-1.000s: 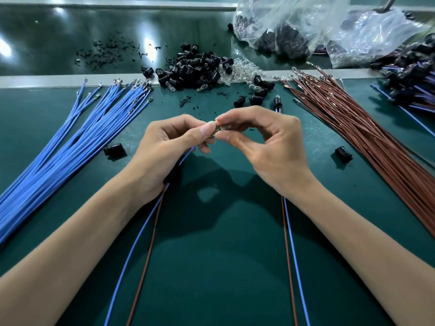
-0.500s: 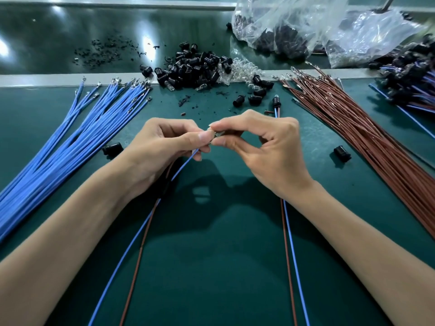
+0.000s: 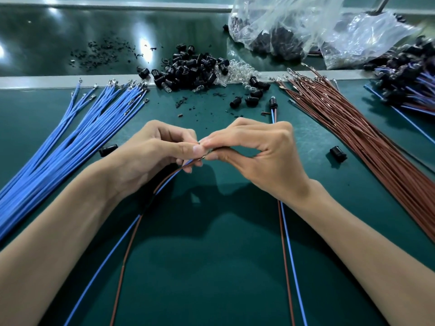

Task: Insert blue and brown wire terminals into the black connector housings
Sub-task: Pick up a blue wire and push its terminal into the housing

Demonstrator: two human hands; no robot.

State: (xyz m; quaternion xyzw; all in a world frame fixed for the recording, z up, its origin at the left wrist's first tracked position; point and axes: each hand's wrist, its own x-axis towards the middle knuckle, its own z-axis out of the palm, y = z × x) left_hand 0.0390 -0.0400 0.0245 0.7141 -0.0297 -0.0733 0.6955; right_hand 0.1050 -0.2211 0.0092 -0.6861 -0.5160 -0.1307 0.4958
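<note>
Pinches blue-and-brown wire pair (image 3: 168, 178) in left hand (image 3: 150, 158), terminals (image 3: 204, 157) aimed at 3 o'clock, tails toward 7. Nips their tips in right hand (image 3: 259, 156). Shows no housing in either grip; nearest loose housing (image 3: 338, 152) at 3 o'clock of right hand.

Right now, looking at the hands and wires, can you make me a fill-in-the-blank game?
1. The left bundle, beside the left hand, is coloured ___.
2. The right bundle, beside the right hand, is coloured ___.
3. Counting the held wires, the left hand grips ___: one blue, one brown.
4. The housings piled beyond the hands are coloured ___.
Missing words: blue; brown; two; black.
</note>
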